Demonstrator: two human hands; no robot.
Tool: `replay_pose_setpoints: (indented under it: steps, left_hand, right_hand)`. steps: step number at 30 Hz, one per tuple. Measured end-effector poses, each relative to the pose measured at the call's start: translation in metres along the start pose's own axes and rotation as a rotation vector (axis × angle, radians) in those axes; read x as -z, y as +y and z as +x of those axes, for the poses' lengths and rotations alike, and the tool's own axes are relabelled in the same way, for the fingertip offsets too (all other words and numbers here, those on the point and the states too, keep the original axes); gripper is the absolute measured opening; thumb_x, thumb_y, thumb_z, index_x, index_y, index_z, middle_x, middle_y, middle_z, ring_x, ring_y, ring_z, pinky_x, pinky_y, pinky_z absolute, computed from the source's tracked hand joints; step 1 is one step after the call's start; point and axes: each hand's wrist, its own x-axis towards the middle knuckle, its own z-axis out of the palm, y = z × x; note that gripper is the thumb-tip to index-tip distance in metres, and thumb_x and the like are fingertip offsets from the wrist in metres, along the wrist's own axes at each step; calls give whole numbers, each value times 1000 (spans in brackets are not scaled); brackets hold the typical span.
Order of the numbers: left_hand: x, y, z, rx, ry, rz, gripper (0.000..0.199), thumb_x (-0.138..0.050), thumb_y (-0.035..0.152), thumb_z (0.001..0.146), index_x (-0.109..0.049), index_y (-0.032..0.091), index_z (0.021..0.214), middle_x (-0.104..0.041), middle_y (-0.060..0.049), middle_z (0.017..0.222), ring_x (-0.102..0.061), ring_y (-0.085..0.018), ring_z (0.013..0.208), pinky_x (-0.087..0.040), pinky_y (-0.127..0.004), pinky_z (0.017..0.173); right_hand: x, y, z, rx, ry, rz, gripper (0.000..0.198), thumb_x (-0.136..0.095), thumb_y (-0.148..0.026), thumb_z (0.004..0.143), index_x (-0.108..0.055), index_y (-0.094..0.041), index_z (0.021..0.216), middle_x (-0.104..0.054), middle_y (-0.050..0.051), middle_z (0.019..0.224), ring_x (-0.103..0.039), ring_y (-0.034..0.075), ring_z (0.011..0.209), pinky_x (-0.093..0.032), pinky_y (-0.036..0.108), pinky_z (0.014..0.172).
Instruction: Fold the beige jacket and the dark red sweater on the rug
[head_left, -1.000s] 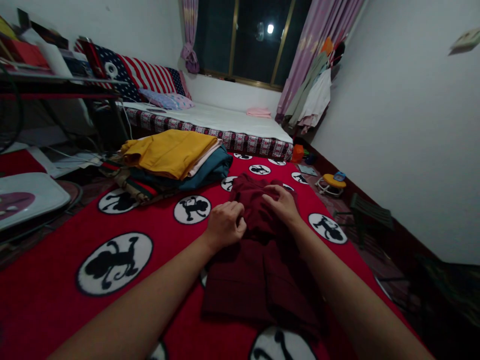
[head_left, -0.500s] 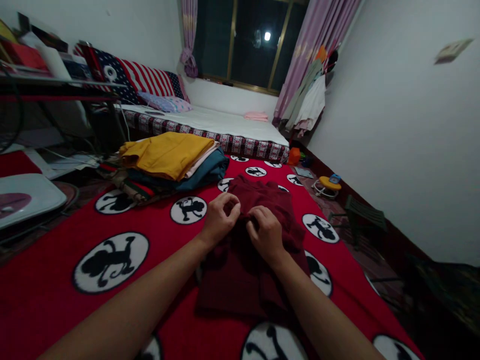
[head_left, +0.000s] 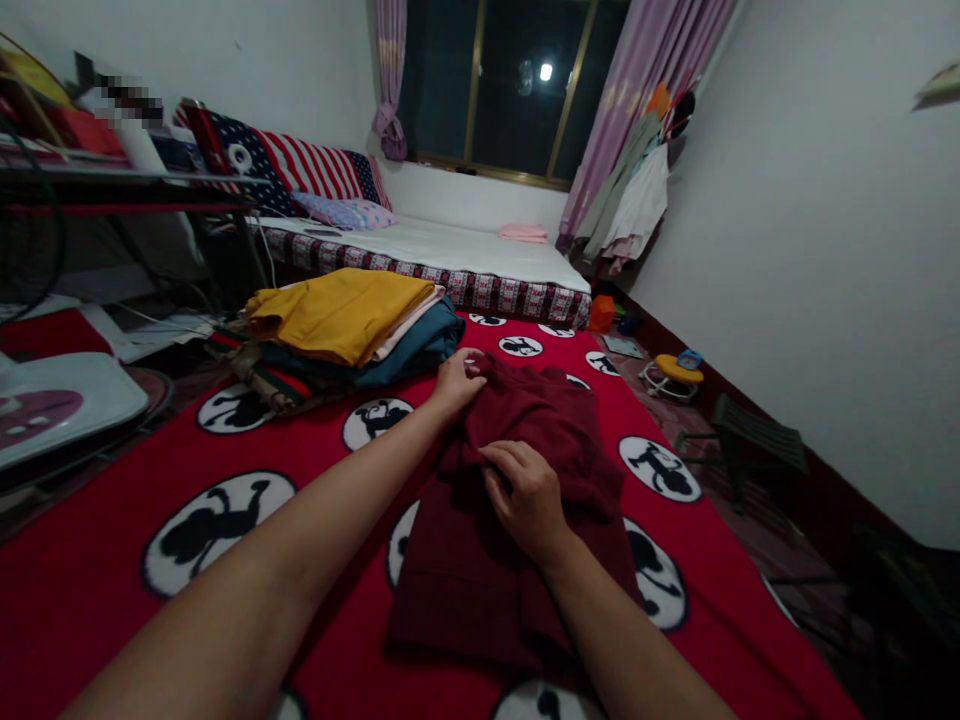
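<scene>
A maroon garment [head_left: 480, 590] lies partly folded on the red blanket, its upper half bunched and wrinkled, its lower edge flat toward me. Its exact kind I cannot make out. At its far left corner, my left hand [head_left: 459, 383] pinches the cloth between thumb and fingers. My right hand [head_left: 527, 497] is closed over the middle of the garment, its fingertips gripping a fold. To the left of my left hand sits a stack of folded clothes, with a mustard-yellow garment [head_left: 345, 310] on top and a teal one [head_left: 420, 345] beneath.
The red blanket [head_left: 322, 570] with black-and-white monkey circles covers the floor. A low bed [head_left: 450, 255] stands under the window. On the left are a cluttered desk [head_left: 150, 180] and a white stool [head_left: 67, 405]; on the right, a small yellow stool [head_left: 673, 370] and a dark folding stool [head_left: 757, 440].
My left hand has moved away from my right, forward to the garment's far left corner. The right hand has shifted slightly nearer to me. The garment's upper part has spread out more.
</scene>
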Motion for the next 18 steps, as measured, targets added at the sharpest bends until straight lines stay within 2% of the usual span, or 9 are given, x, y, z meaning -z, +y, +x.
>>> replay_pose_setpoints:
  steps: [4, 7, 10, 12, 14, 16, 18]
  left_hand:
    - [-4, -11, 5, -17, 34, 25, 41, -61, 0, 68, -63, 13, 107, -69, -6, 95, -67, -17, 85, -53, -26, 80]
    - [6, -21, -6, -28, 66, 71, 39, -62, 3, 68, -64, 14, 105, -64, -8, 105, -65, -18, 86, -52, -30, 83]
    - [24, -19, -31, -143, 67, 96, 23, -60, 16, 79, -66, 16, 101, -64, -6, 100, -63, -17, 86, -50, -32, 86]
    - [38, -10, -55, -309, -22, 104, 17, -57, 26, 86, -67, 18, 98, -65, -6, 99, -62, -18, 92, -48, -31, 88]
    - [50, 0, -80, -473, -193, 156, 20, -55, 33, 90, -70, 20, 91, -67, -5, 99, -61, -18, 95, -45, -31, 89]
    - [58, 8, -101, -565, -356, 261, 25, -53, 36, 92, -71, 20, 86, -69, -4, 95, -61, -18, 91, -44, -32, 85]
    - [61, 11, -115, -584, -413, 361, 28, -52, 37, 93, -71, 19, 84, -69, -5, 88, -62, -18, 86, -43, -32, 80]
  right_hand:
    - [1, -1, -3, 78, -52, 59, 40, -53, -14, 86, -54, -20, 126, -66, 7, 119, -59, 21, 108, -45, 37, 94]
    - [4, -1, -4, 68, 98, 71, 45, -49, -7, 82, -54, -20, 125, -66, 7, 118, -59, 21, 110, -45, 38, 97]
    - [11, 7, -4, -21, 313, 67, 42, -46, -4, 78, -60, -21, 114, -67, 6, 110, -61, 20, 106, -46, 37, 95]
    - [18, 18, -4, -131, 425, 53, 38, -45, -6, 77, -62, -21, 108, -68, 6, 105, -62, 21, 102, -47, 37, 93]
    - [27, 35, -3, -257, 485, 16, 34, -45, -9, 78, -63, -21, 105, -68, 6, 103, -62, 21, 100, -47, 37, 92]
    - [35, 54, -4, -378, 463, -84, 31, -46, -13, 79, -63, -20, 104, -66, 8, 107, -59, 22, 103, -45, 38, 94]
    - [42, 72, -8, -513, 366, -229, 31, -53, -21, 79, -63, -18, 109, -63, 11, 115, -56, 25, 110, -42, 41, 97]
